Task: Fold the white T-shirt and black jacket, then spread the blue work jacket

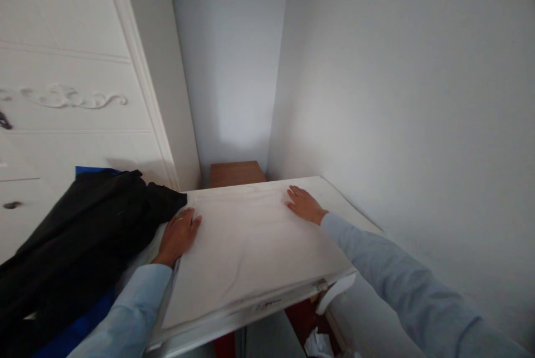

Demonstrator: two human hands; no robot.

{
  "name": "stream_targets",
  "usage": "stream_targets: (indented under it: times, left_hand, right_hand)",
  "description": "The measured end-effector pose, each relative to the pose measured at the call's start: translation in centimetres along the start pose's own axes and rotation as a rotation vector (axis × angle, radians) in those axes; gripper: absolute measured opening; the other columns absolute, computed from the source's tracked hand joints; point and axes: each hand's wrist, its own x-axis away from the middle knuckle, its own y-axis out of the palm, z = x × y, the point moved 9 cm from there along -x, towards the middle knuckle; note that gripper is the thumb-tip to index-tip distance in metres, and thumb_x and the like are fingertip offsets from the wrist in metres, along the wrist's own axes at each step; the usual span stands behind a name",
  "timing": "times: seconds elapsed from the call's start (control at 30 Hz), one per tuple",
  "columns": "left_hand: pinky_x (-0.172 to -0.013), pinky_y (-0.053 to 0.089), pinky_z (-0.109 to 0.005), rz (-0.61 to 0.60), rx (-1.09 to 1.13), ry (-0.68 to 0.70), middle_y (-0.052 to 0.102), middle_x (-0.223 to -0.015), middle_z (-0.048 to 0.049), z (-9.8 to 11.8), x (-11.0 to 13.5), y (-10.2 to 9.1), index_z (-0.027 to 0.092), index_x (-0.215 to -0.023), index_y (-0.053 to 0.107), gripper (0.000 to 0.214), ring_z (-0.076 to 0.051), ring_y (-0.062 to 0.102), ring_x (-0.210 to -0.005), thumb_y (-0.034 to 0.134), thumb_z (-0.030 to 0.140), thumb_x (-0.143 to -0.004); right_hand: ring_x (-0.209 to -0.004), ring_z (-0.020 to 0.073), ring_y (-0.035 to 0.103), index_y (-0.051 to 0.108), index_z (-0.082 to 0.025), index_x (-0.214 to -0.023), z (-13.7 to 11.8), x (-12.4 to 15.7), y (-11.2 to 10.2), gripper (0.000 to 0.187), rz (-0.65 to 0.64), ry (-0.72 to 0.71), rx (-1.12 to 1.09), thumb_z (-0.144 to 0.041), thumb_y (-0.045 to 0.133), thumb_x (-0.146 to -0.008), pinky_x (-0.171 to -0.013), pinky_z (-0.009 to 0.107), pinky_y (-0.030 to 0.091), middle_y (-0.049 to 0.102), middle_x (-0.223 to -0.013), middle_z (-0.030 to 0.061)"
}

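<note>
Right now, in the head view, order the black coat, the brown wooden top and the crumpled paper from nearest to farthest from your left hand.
1. Black coat: just left of the left hand, almost touching.
2. Brown wooden top: ahead, in the corner between the walls.
3. Crumpled paper: down on the floor, lower right.

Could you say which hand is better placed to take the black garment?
Likely the left hand: it lies flat on the white cloth beside the black garment; the right hand rests farther away.
</note>
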Motion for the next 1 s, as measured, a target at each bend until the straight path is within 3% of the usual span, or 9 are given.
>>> stream_targets:
  times: [0.1, 0.2, 0.43, 0.77, 0.87, 1.0]
  left_hand:
    - [-0.119, 0.036, -0.037, 0.017, 0.000, 0.006, 0.057, -0.145, -0.0128, -0.2, -0.1, -0.1, 0.011, -0.137, 0.057, 0.053, -0.022, 0.050, -0.138, 0.028, 0.033, -0.098]
    - [-0.119, 0.036, -0.035, 0.025, -0.010, -0.003, 0.058, -0.145, -0.0091, -0.3, -0.1, -0.1, 0.017, -0.135, 0.060, 0.050, -0.020, 0.050, -0.138, 0.030, 0.029, -0.098]
    - [-0.119, 0.036, -0.042, -0.035, -0.058, 0.018, 0.053, -0.148, -0.0150, 0.2, -0.1, 0.2, 0.014, -0.138, 0.059, 0.054, -0.025, 0.046, -0.141, 0.027, 0.022, -0.096]
    - [-0.120, 0.035, -0.045, -0.010, -0.119, 0.050, 0.053, -0.147, -0.0179, 0.8, 0.1, 0.2, 0.011, -0.137, 0.059, 0.052, -0.026, 0.047, -0.140, 0.027, 0.027, -0.099]
    - [-0.118, 0.037, -0.046, 0.011, -0.114, 0.047, 0.054, -0.146, -0.0170, 0.7, 0.1, 0.1, 0.012, -0.137, 0.059, 0.051, -0.027, 0.047, -0.140, 0.029, 0.027, -0.098]
    - [-0.118, 0.038, -0.044, 0.031, -0.109, 0.060, 0.057, -0.143, -0.0154, 0.6, 0.0, 0.1, 0.013, -0.134, 0.061, 0.049, -0.026, 0.049, -0.138, 0.031, 0.029, -0.098]
  right_hand:
    - [-0.151, 0.0299, 0.025, 0.042, -0.014, -0.151, -3.4, -1.0, 1.5, 0.066, -0.014, -0.113, -0.108, -0.056, 0.032, -0.101, -0.123, 0.051, 0.022, 0.030, -0.162, 0.0156]
    - [-0.151, 0.0300, 0.025, 0.039, -0.016, -0.154, -3.1, -1.2, 3.0, 0.068, -0.071, -0.063, -0.168, -0.059, 0.025, -0.103, -0.121, 0.054, 0.024, 0.029, -0.162, 0.0164]
    - [-0.152, 0.0273, 0.024, 0.034, -0.014, -0.156, 1.3, 0.3, 3.7, 0.073, -0.138, -0.069, -0.131, -0.061, 0.018, -0.103, -0.123, 0.048, 0.023, 0.027, -0.162, 0.0160]
    - [-0.149, 0.0246, 0.031, 0.045, -0.007, -0.150, 5.7, 4.2, 1.9, 0.068, -0.092, -0.083, -0.064, -0.051, 0.019, -0.104, -0.125, 0.043, 0.021, 0.037, -0.158, 0.0153]
    - [-0.147, 0.0246, 0.034, 0.045, -0.004, -0.149, 8.7, 6.0, 1.9, 0.065, -0.099, 0.001, -0.017, -0.045, 0.021, -0.104, -0.124, 0.041, 0.026, 0.040, -0.156, 0.0163]
    - [-0.139, 0.0265, 0.047, 0.057, -0.008, -0.139, 11.1, 8.1, 1.1, 0.055, -0.054, 0.030, 0.019, -0.038, 0.032, -0.102, -0.118, 0.045, 0.038, 0.056, -0.143, 0.0169]
